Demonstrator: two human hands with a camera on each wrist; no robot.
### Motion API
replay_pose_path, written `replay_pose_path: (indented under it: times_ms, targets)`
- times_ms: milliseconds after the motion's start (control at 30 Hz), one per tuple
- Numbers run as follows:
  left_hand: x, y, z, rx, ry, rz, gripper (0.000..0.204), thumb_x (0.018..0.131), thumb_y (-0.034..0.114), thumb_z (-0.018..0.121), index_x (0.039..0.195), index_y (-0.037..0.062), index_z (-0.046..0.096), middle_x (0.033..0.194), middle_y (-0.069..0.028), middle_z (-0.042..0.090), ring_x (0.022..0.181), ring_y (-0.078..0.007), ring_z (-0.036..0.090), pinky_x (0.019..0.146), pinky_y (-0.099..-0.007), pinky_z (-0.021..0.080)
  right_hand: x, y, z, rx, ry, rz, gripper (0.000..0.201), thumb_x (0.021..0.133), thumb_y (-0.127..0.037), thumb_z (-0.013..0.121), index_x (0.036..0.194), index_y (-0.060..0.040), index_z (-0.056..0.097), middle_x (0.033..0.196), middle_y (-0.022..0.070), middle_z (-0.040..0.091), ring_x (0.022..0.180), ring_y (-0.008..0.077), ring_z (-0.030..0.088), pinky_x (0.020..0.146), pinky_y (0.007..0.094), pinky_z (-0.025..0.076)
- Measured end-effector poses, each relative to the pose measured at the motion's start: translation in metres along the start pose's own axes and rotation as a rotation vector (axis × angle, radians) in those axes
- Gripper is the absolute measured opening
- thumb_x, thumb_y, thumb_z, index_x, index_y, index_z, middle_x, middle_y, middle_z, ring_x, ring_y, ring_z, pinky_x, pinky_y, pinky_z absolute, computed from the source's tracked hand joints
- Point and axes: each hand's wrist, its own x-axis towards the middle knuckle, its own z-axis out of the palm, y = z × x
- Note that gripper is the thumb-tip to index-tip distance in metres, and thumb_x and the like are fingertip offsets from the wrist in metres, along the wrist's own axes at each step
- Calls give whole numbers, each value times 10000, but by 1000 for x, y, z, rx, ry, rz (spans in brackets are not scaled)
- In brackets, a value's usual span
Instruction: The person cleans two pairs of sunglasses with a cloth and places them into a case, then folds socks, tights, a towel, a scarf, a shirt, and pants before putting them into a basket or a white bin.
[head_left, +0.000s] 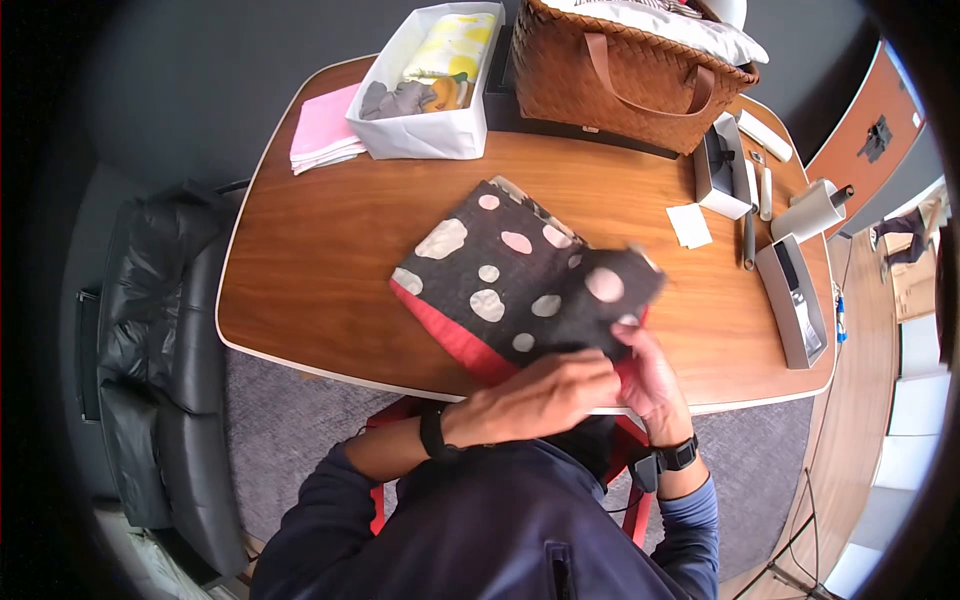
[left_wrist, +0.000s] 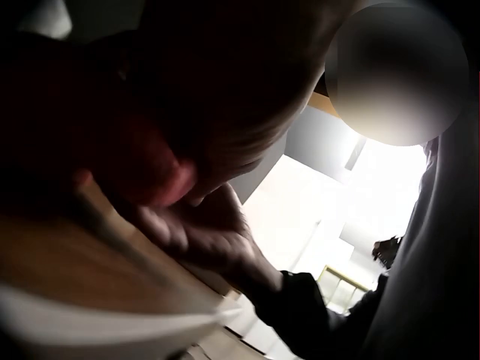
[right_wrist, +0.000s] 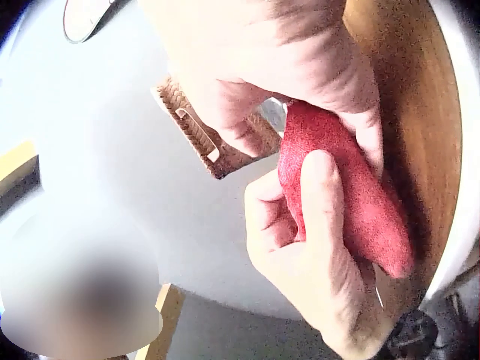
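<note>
A dark cloth with white and pink dots [head_left: 490,270] lies folded on the table, its red underside [head_left: 455,335] showing along the near left edge. Its right part is lifted and blurred. My left hand [head_left: 560,395] reaches across to the near right corner and grips the fabric there. Beside it my right hand [head_left: 650,375] holds the same corner, thumb up. In the right wrist view a bunched red piece of cloth [right_wrist: 367,232] sits between both hands, the left thumb [right_wrist: 322,187] pressing along it. The left wrist view is mostly dark.
Along the back stand a white fabric bin [head_left: 425,135] with folded cloths, a woven basket [head_left: 620,100] and a pink cloth pile [head_left: 325,125]. White paper [head_left: 688,226], a small box [head_left: 722,180] and a grey tray [head_left: 790,300] are at the right.
</note>
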Motion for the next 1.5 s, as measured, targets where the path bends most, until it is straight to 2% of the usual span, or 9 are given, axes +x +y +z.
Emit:
replay_pose_path:
  times_ms: [67,233,400,500,633,800,933,1133,1500]
  targets:
    - [1,12,2,-126,-54,21,257,849,133,796,1039,10,675,956,-120,631,910,-314,649,772,-416,537,4,8,-15,-352,155,-184,464,949,-52,660,1384,-1,509,1184,111,679,1103,211,654,925,373,554]
    - [-7,-12,-69,606,90,-285,540,850,245,810,1309,27,627,1358,-182,596,1271,-378,557,1079,-481,450,5,-32,-75,-1123,370,-590,512,893,-25,665,1377,30,508,907,109,685,842,188,652,781,355,540]
    - [-45,-48,-114,585,-44,-423,609,868,289,796,1378,23,598,1489,-198,540,1398,-393,475,1154,-461,389,-12,-58,-57,-1785,675,-1075,524,879,4,653,1387,-4,523,1233,226,622,1088,379,636,934,450,523]
    - [-9,-66,-138,573,124,-374,460,840,213,807,1239,27,673,1334,-193,619,1263,-370,564,1063,-441,458,-14,-72,-43,-1797,435,-957,501,872,3,660,1362,-21,556,1376,237,542,1200,429,568,1000,490,489]
    - [11,-108,-146,609,-73,-406,453,782,141,843,1182,23,665,1248,-184,630,1214,-371,581,1017,-429,480,-13,-72,-1,-1588,274,-831,416,852,32,647,1265,-22,631,1257,170,636,1055,349,668,853,402,540]
    - [9,-128,-134,403,46,-293,356,718,57,872,952,20,605,1025,-156,567,986,-361,596,860,-451,481,-4,-98,-1,-1529,278,-1066,299,876,-11,652,1172,-19,690,1075,155,725,979,276,705,868,370,537]
    - [11,-125,-132,428,69,-302,260,747,37,796,921,37,603,978,-128,575,923,-347,601,812,-458,483,16,-132,19,-1537,113,-814,325,885,-21,628,1205,-1,680,1108,127,744,1031,227,711,851,346,559]
    - [3,-59,-83,762,-162,271,124,785,150,658,815,105,547,832,-33,545,824,-235,580,709,-350,463,77,-172,46,-1539,-489,-200,572,891,35,637,1447,-23,516,1315,94,636,1205,174,591,1003,323,515]
    - [-36,-15,-81,312,-202,176,175,775,61,667,946,56,633,949,-67,604,905,-231,634,790,-391,543,199,-63,66,-1812,-351,-621,515,783,-133,777,1249,24,625,1063,205,700,1016,309,666,910,390,527]
